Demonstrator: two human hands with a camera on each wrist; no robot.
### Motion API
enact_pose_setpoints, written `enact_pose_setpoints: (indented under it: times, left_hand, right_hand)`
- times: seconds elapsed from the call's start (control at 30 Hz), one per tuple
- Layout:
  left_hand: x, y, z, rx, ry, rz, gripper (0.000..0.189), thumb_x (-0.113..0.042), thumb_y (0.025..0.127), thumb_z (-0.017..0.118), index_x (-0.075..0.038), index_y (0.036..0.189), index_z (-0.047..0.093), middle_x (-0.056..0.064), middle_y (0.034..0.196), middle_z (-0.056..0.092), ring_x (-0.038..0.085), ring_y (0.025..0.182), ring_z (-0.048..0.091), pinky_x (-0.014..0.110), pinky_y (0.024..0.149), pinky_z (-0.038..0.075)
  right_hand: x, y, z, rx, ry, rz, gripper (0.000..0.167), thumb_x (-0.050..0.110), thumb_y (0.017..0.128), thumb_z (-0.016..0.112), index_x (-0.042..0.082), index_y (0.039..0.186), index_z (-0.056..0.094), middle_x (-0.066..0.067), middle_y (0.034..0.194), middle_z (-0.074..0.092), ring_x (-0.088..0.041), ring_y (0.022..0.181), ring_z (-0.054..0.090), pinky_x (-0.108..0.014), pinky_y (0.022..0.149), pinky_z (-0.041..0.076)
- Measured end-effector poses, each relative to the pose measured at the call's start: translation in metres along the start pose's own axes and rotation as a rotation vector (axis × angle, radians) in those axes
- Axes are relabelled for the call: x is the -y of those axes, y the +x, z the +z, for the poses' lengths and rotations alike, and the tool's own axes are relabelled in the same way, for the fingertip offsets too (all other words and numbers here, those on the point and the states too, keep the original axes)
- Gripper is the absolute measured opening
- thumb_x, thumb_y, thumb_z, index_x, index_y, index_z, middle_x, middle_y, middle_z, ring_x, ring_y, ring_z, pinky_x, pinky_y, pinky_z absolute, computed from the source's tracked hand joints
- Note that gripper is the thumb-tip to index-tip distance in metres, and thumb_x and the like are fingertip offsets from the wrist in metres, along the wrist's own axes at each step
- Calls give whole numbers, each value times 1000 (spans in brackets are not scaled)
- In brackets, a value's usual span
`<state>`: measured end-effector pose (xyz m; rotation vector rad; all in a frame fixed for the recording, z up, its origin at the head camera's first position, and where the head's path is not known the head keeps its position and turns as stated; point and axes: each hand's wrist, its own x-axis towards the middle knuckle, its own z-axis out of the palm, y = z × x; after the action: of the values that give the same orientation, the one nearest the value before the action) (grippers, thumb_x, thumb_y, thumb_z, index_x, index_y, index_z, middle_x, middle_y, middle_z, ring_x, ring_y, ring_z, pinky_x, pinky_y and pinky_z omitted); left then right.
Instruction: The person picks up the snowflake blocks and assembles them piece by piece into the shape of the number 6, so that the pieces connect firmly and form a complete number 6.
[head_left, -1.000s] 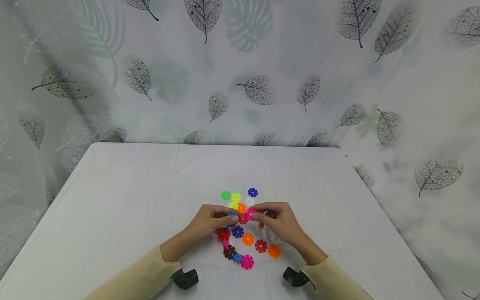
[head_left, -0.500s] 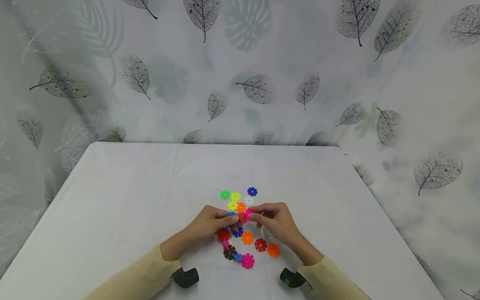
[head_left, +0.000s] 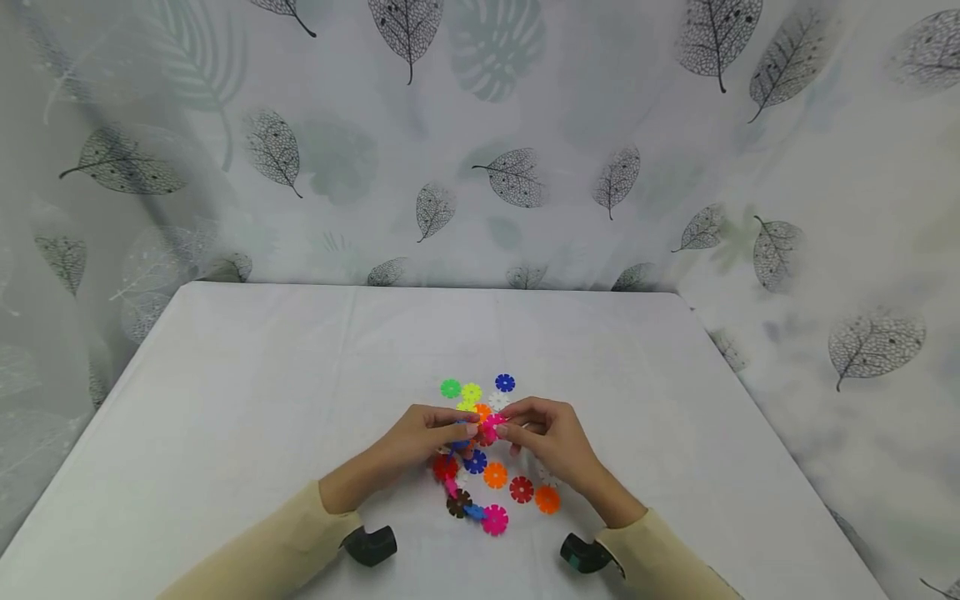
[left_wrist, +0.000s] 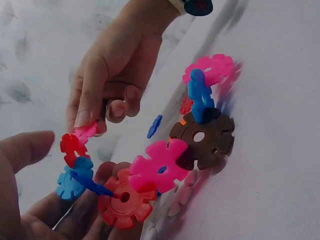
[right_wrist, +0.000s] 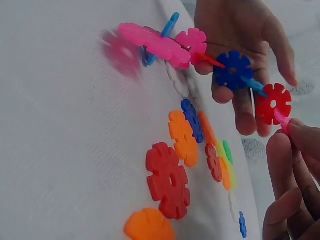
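Note:
A chain of notched plastic snowflake discs runs between my hands and down to the table. Thumb and finger of my right hand (head_left: 555, 435) pinch its pink end disc (left_wrist: 86, 132), which is joined to a red disc (right_wrist: 273, 102). Below that come a light blue disc (left_wrist: 75, 181), a dark blue disc (right_wrist: 233, 70) and another red disc (left_wrist: 126, 199). My left hand (head_left: 418, 435) has its fingers behind these, with the thumb held apart from them. The lower part, with a brown disc (left_wrist: 202, 142) and a pink end disc (head_left: 495, 520), trails on the table.
Loose discs lie on the white table (head_left: 262, 375): orange (head_left: 495, 476), red (head_left: 521, 490), green (head_left: 450, 388), blue (head_left: 505, 382) and several others. Each wrist wears a black camera mount (head_left: 371, 546). A leaf-patterned curtain (head_left: 337, 167) hangs behind the table's far edge.
Both hands have risen slightly, and the pink end disc has shifted a little to the left with the right hand. The loose discs on the table stay where they were.

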<state>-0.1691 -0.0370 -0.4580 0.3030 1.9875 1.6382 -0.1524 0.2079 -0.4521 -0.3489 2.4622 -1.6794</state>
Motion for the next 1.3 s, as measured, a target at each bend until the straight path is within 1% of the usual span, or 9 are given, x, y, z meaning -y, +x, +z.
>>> enact_pose_setpoints:
  times: [0.2, 0.27, 0.37, 0.5, 0.7, 0.8, 0.93, 1.1, 1.3]
  left_hand:
    - [-4, 0, 2, -26, 63, 36, 40, -37, 96, 71, -13, 128, 72, 6, 91, 72, 21, 83, 62, 26, 65, 48]
    - [-6, -1, 2, -35, 64, 44, 41, -35, 97, 70, -11, 129, 71, 7, 93, 72, 21, 85, 62, 27, 67, 49]
    - [-7, -4, 3, -56, 61, 54, 42, -34, 98, 68, -10, 132, 69, 7, 104, 73, 21, 93, 64, 33, 79, 55]
    - [-4, -4, 2, -72, 37, 49, 44, -35, 99, 66, -13, 138, 65, 7, 117, 71, 22, 105, 65, 40, 92, 54]
    - [1, -5, -1, -70, -28, 2, 48, -35, 101, 63, -14, 144, 59, 9, 105, 71, 22, 88, 69, 32, 81, 53]
    - [2, -6, -3, -77, -55, 3, 49, -32, 102, 62, -13, 147, 55, 10, 112, 70, 22, 85, 70, 28, 74, 52]
    - [3, -7, -3, -102, -67, -1, 48, -29, 103, 60, -13, 148, 54, 9, 122, 67, 21, 88, 66, 26, 63, 48]
    - [5, -7, -3, -101, -91, -10, 48, -27, 103, 60, -13, 149, 52, 9, 125, 66, 21, 91, 67, 27, 63, 53]
    - [6, -8, -2, -77, -113, 6, 48, -27, 104, 59, -13, 149, 51, 12, 120, 66, 24, 90, 70, 28, 64, 55]
  right_hand:
    - [1, 3, 0, 17, -15, 2, 22, 23, 96, 73, 11, 114, 75, -4, 93, 75, -24, 71, 71, -29, 54, 52]
    - [1, 3, -1, 22, -14, 18, 24, 23, 98, 70, 11, 118, 74, -5, 96, 75, -24, 74, 71, -30, 54, 53]
    - [0, 1, -2, 20, -19, 36, 29, 25, 99, 68, 9, 123, 72, -5, 101, 74, -22, 78, 72, -32, 57, 55]
    - [-4, -5, -6, 8, -35, 59, 35, 29, 98, 69, 7, 126, 70, -5, 107, 73, -21, 82, 72, -32, 60, 57]
    - [-10, -17, -21, 19, -108, 130, 30, 27, 97, 71, 9, 120, 72, -7, 100, 70, -25, 78, 68, -32, 58, 57]
    - [-13, -22, -31, 76, -154, 152, 25, 25, 95, 73, 9, 115, 73, -6, 95, 70, -24, 75, 66, -33, 58, 56]
    - [-15, -27, -45, 218, -212, 168, 20, 24, 92, 77, 11, 107, 76, -2, 91, 68, -22, 72, 64, -32, 59, 56]
    - [-13, -33, -57, 389, -295, 172, 21, 24, 81, 87, 18, 99, 77, 4, 88, 69, -20, 72, 62, -28, 63, 54]
    - [-7, -36, -54, 421, -382, 169, 30, 25, 72, 94, 22, 95, 75, 8, 87, 67, -18, 72, 60, -29, 63, 54]
